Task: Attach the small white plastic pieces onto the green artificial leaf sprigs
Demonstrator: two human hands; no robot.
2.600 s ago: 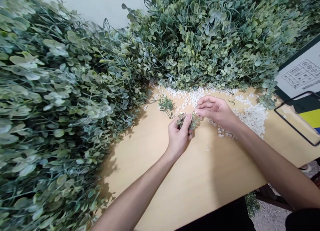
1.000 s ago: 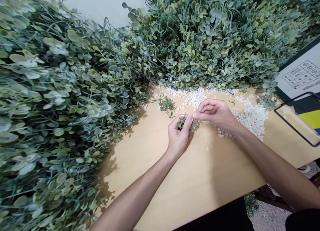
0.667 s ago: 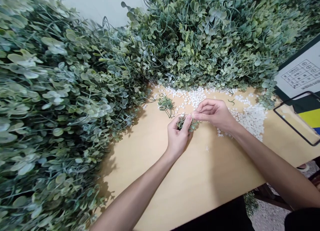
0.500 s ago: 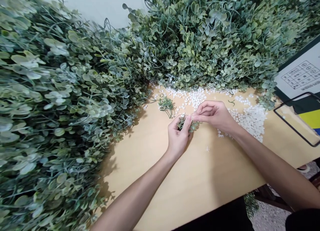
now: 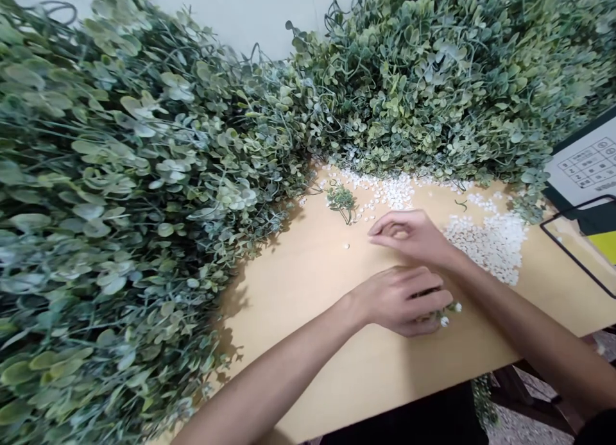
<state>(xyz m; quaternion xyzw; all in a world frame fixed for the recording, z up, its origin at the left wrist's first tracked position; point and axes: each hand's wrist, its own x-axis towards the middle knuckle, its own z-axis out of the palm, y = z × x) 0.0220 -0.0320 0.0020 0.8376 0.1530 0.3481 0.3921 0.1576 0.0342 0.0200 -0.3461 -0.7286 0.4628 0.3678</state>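
Note:
My left hand (image 5: 407, 301) is closed round a green sprig, palm down, low over the tabletop. White-tipped ends of the sprig (image 5: 444, 320) poke out past its fingers on the right; the rest is hidden. Just above it, my right hand (image 5: 407, 233) has its fingers curled and pinched together, and anything between the fingertips is too small to make out. A small green sprig (image 5: 341, 200) lies on the table to the left of my right hand. One white piece (image 5: 346, 245) lies alone below that sprig.
Masses of green foliage (image 5: 158, 195) line the left and back of the wooden table (image 5: 298, 317). Small white pieces (image 5: 491, 243) are heaped on the right, with more scattered at the back. A dark-framed printed box (image 5: 590, 163) and a black wire frame stand at the right.
My left hand has moved right and toward the table's front edge with the sprig, turning palm down. The hands have come apart. The view has shifted slightly.

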